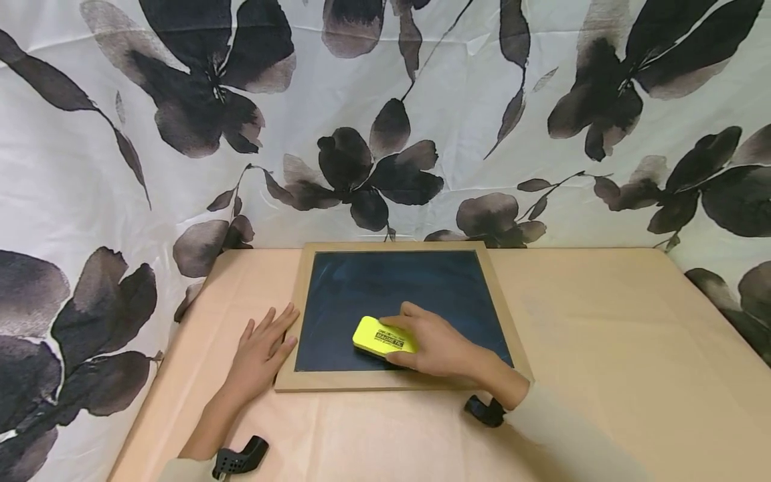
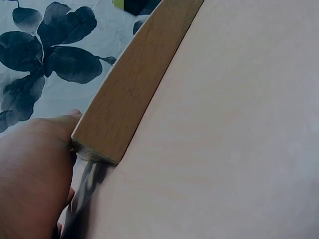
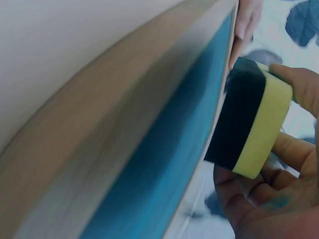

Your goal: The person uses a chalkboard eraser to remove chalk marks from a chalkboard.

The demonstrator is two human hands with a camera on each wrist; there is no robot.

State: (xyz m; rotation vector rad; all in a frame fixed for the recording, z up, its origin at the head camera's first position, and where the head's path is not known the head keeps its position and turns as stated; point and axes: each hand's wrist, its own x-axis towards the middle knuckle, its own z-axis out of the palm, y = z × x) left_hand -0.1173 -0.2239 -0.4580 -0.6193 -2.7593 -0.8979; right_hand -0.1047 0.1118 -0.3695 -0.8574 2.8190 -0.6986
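A wood-framed chalkboard (image 1: 397,281) lies on the table, its dark surface faintly smeared. My right hand (image 1: 436,341) grips a yellow board eraser (image 1: 382,337) with "MAGNETIC" printed on top, over the lower middle of the board. In the right wrist view the eraser (image 3: 254,119) shows its dark pad towards the board, thumb and fingers around its yellow body. My left hand (image 1: 259,355) lies with fingers extended against the frame's left side. The left wrist view shows that hand (image 2: 35,174) beside the frame's corner (image 2: 124,94).
A light peach cloth covers the table (image 1: 602,321). Behind and to the left hangs a white curtain (image 1: 470,87) with dark flowers. Black wrist cameras sit at the left wrist (image 1: 241,458) and the right wrist (image 1: 485,410).
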